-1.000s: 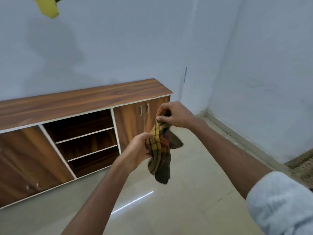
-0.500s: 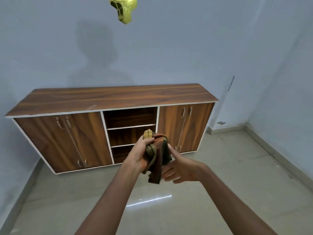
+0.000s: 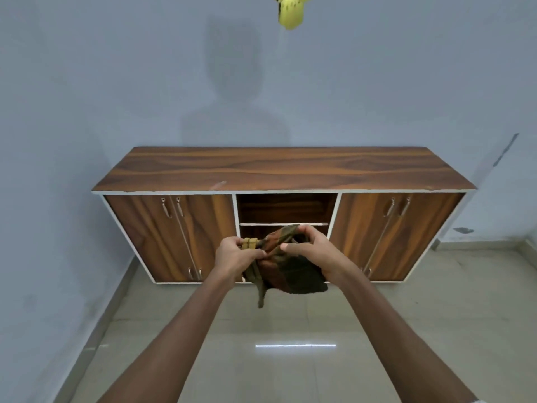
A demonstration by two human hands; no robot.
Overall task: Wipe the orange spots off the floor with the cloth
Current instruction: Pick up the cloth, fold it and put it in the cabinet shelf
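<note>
Cloth (image 3: 286, 267): checked fabric in dark green, brown and yellow, bunched up and held in the air between both hands, in front of the cabinet's middle section. A narrow tail hangs down below the bundle; no part of it touches the floor.
Left hand (image 3: 236, 257): fingers closed on the cloth's left end, where a folded yellow edge sticks up above the knuckles. Thumb lies over the fabric.
Right hand (image 3: 312, 251): fingers curled over the cloth's top right edge, thumb pinching from the near side. Clamped on the cloth as well.
Arms: both bare forearms reach forward from the bottom of the view and converge at the cloth. A bit of pale sleeve shows at the lower right corner.
Floor (image 3: 290, 373): pale glossy tiles with a bright strip of reflected light near the middle. No orange spots can be made out in the visible part.
Cabinet (image 3: 284, 170): low wood-grain unit with white edging against the wall; double doors at left and right, open shelves in the middle.
Wall (image 3: 116, 82): plain pale blue, with the person's shadow above the cabinet.
Top edge: a yellow object (image 3: 289, 13), partly cut off; what it is cannot be told.
</note>
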